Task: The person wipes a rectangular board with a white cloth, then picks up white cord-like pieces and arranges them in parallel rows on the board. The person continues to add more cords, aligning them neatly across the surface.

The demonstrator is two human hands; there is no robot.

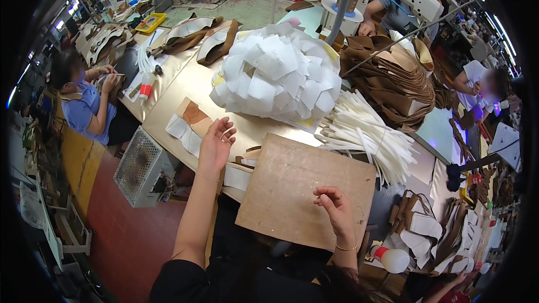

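Worktable (185,87), long, tan top, runs from 10 o'clock across to 4 o'clock. Your two hands come up from 6 o'clock.

Heap of white cut pieces (278,73), the biggest pile, sits at 12 o'clock from your hands, well apart from both. At 2 o'clock, a stack of brown pieces (393,78) beside it. Just below that, a fan of white strips (368,134), its near end just beside the board's far right corner.

Wooden board (306,191), flat, tilted corner-on, lies between your hands and overhangs the near table edge.

Your left hand (216,143) is at 10 o'clock of the board, off its left corner, fingers spread loose and open, holding nothing. Small brown and white pieces (188,123) lie at 10 o'clock from that hand, just beside it; more scraps lie between the hand and the board.

Your right hand (336,207) rests over the board's near right part, at 5 o'clock of its middle. Fingers curled in, tips pinched close; whether anything is between them cannot be told.

White bottle with a red cap (391,259) lies at 4 o'clock from your right hand, near it.
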